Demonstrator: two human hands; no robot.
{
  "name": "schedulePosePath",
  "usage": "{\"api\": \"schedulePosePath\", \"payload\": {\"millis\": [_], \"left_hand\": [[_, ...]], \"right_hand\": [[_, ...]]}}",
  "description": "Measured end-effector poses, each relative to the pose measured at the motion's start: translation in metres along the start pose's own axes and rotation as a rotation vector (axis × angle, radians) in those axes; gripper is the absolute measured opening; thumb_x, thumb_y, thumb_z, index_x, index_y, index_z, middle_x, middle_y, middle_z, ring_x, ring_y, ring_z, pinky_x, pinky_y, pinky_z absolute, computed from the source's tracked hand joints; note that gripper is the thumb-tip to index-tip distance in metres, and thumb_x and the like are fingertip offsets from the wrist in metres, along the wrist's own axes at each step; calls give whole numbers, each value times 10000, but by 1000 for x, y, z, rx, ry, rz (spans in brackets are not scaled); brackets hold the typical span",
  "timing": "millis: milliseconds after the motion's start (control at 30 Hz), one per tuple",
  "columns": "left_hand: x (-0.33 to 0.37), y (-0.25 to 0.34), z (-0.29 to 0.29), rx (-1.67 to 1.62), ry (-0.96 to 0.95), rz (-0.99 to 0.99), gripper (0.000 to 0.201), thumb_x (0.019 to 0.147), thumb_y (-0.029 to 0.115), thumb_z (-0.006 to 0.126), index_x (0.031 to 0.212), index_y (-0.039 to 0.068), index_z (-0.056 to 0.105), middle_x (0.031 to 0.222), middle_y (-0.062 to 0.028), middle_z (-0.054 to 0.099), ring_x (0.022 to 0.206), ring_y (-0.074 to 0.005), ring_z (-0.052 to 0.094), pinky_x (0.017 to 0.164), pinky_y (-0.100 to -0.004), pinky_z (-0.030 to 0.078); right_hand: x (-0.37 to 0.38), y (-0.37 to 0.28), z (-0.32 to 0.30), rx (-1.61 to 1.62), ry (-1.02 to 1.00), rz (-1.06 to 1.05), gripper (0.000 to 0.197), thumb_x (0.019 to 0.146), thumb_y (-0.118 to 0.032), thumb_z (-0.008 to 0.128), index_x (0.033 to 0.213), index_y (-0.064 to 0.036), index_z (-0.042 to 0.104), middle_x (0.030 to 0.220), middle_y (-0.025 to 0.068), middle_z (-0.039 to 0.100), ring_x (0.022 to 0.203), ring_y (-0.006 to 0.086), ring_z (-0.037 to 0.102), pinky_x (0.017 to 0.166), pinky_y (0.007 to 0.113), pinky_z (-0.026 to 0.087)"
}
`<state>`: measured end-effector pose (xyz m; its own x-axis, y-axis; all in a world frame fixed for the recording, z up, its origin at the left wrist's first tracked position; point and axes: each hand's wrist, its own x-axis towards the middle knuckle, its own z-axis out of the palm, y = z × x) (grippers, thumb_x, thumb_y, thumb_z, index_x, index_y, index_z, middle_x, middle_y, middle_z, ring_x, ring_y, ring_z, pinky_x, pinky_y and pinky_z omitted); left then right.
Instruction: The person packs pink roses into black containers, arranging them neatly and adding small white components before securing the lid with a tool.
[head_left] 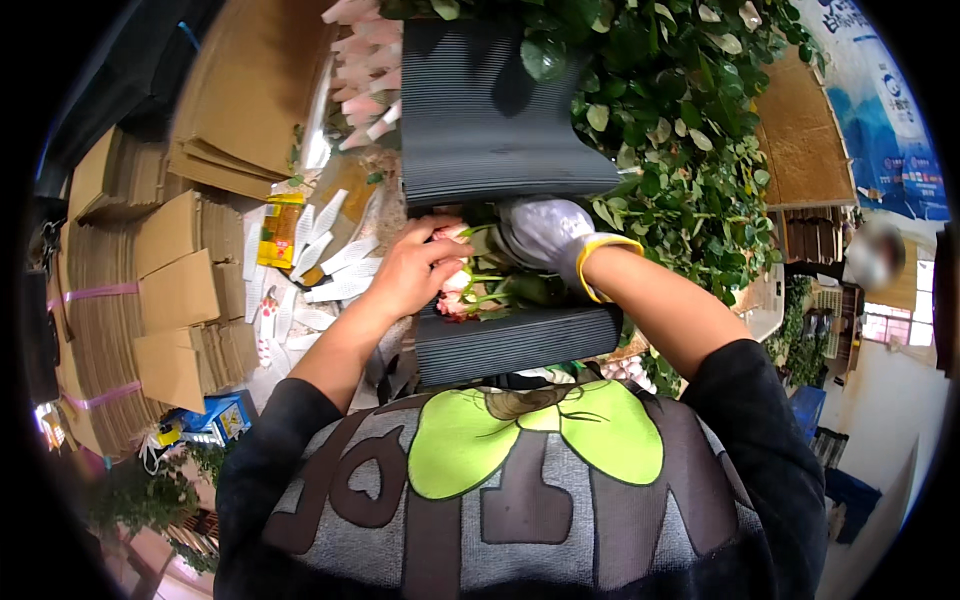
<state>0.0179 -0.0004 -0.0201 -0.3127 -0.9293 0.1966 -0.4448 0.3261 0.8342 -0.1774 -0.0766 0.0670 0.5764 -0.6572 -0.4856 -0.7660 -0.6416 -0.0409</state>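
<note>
Several pale pink roses (456, 290) with green stems and leaves lie in the gap between two sections of black ribbed sheet. My left hand (408, 268), bare, has its fingers curled over the rose heads at the left of this gap. In a white glove with a yellow cuff, my right hand (548, 234) rests to the right, curled down over the stems and leaves. Its fingertips are largely hidden. Beyond my hands rises the far part of the black ribbed sheet (490, 110); its near part (518, 343) lies close to my body.
Leafy cut stems (690, 150) heap up at the far right. Pink-white sleeves (362, 75) are stacked at the back left. White strips (345, 270) and a yellow packet (281, 230) lie left of my hand. Flattened cardboard (105, 330) stands farther left; a cardboard piece (805, 140) is at right.
</note>
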Motion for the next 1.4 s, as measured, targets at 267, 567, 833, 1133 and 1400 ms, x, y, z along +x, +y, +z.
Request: {"api": "schedulePosePath", "payload": {"millis": [267,567,833,1133,1400], "left_hand": [[-3,0,4,46,47,-39,229,761,53,680,983,97,711,1188,-144,566,1066,-312,568,891,-370,469],[-6,-3,4,4,74,-47,236,736,46,695,965,100,719,1170,-138,576,1079,-304,553,918,-371,447],[-9,0,3,54,77,-44,234,741,21,677,963,84,714,1178,-153,577,1060,-303,574,906,-362,463],[-7,4,0,46,73,-39,188,745,62,674,925,92,719,1176,-146,573,1066,-302,563,899,-376,469],[3,7,-7,-274,-117,-295,414,742,170,653,1142,81,596,1195,-151,547,1057,-365,533,914,-404,442]], "right_hand": [[5,33,32,59,122,-363,212,807,-107,557,1009,-43,575,880,110,613,791,267,618,657,348,499],[-14,25,16,325,244,-375,224,777,-127,593,988,-69,544,942,133,596,862,309,609,684,386,500],[-8,41,14,303,180,-445,247,807,-155,564,1039,-75,547,1045,156,575,983,318,580,799,384,491],[3,13,2,298,-64,-136,237,864,-269,514,908,-62,622,811,146,671,799,303,670,644,396,528],[-25,-36,-84,198,586,-534,425,796,-342,622,1112,-58,626,1047,169,640,927,285,627,821,368,498]]}}
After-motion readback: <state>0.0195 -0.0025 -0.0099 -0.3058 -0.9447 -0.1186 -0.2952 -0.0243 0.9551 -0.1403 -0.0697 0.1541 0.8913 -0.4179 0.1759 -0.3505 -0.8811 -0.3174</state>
